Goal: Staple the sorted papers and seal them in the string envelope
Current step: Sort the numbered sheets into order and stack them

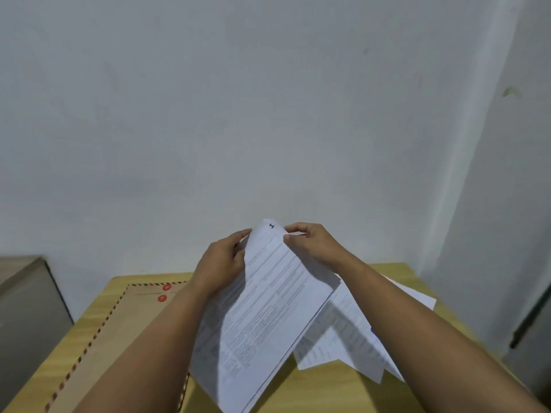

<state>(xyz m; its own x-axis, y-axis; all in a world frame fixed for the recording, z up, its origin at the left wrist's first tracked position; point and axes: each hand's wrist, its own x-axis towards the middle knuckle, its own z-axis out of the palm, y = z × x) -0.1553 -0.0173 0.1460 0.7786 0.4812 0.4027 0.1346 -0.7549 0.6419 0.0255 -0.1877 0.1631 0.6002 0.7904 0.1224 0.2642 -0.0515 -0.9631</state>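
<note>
Both hands, left hand (222, 257) and right hand (310, 244), pinch the top corners of a held stack of papers (265, 308) mid-frame, more loose sheets (351, 338) lying lower right, string envelope (119, 329) flat and unfilled lower left; stapling and sealing apparently not yet done, no stapler visible.

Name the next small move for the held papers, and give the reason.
Probably lower the held white printed sheets and tap their edges square on the wooden table. Left hand and right hand pinch only the top corner, and the sheets fan unevenly.
</note>
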